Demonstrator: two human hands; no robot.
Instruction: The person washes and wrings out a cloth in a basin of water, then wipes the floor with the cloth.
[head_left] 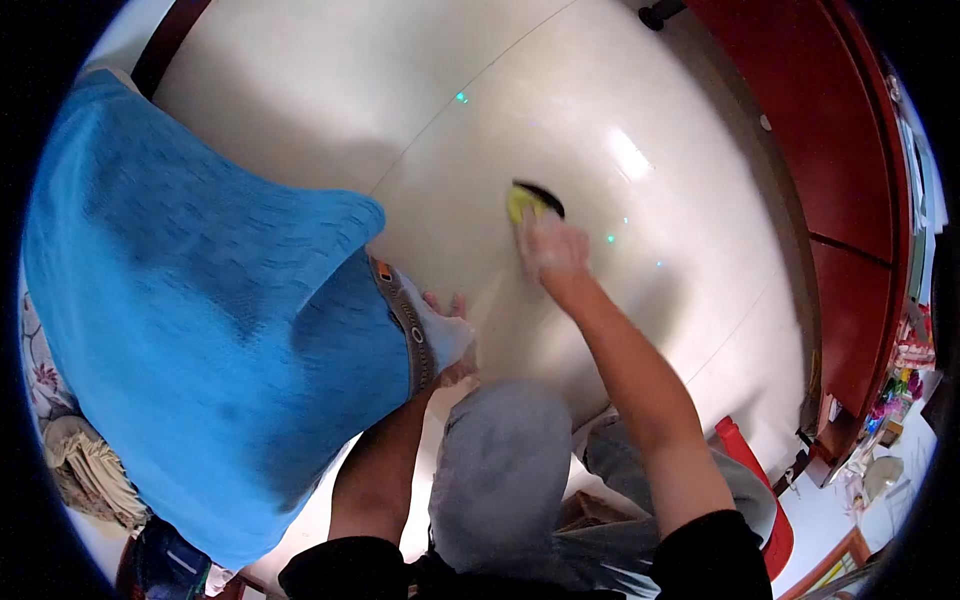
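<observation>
My right hand (556,246) is closed around a yellow and black object (535,202), blurred by motion, low over the pale shiny floor (480,150). What exactly the object is cannot be made out; it may be a brush or a cloth. My left hand (458,368) is at the edge of the blue-covered furniture, beside a whitish bunched piece (440,330) and a brown strap-like band (408,325). Its fingers are mostly hidden, so its grip is unclear. The blue cover (220,300) drapes over the furniture on the left.
Dark red cabinets (810,130) line the right side. A red plastic object (760,480) lies near my right knee. Folded beige cloth (90,470) is at the lower left. My grey-trousered knees (505,460) are close below my hands.
</observation>
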